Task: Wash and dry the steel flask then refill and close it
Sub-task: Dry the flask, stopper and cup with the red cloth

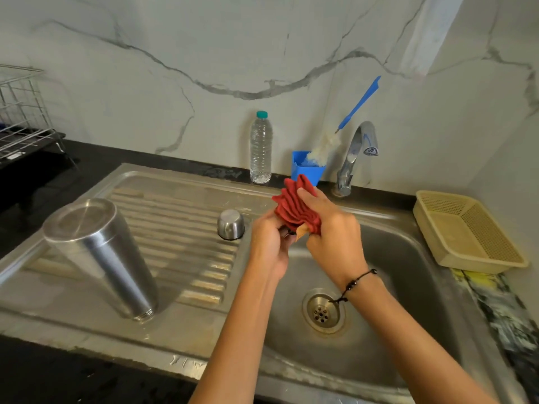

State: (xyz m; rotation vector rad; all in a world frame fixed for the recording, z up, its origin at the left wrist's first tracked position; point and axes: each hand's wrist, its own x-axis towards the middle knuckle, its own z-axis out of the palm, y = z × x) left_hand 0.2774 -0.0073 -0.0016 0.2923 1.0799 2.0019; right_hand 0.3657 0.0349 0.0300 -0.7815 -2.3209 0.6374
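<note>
The steel flask [100, 255] stands upside down on the ribbed draining board [180, 217], mouth down. A small steel cap [231, 224] sits upside down on the board to its right. Over the sink basin, my right hand [329, 228] grips a bunched red cloth [294, 208]. My left hand [269, 243] holds a small dark part [287, 232], mostly hidden by fingers and cloth, right against the cloth.
A clear water bottle with a teal cap [260, 150] stands at the back by the wall. A blue holder [307, 167] carries a blue-handled brush [358, 104]. Tap [357, 150], drain [322, 312], beige basket [466, 231] at right, wire rack [23, 118] at far left.
</note>
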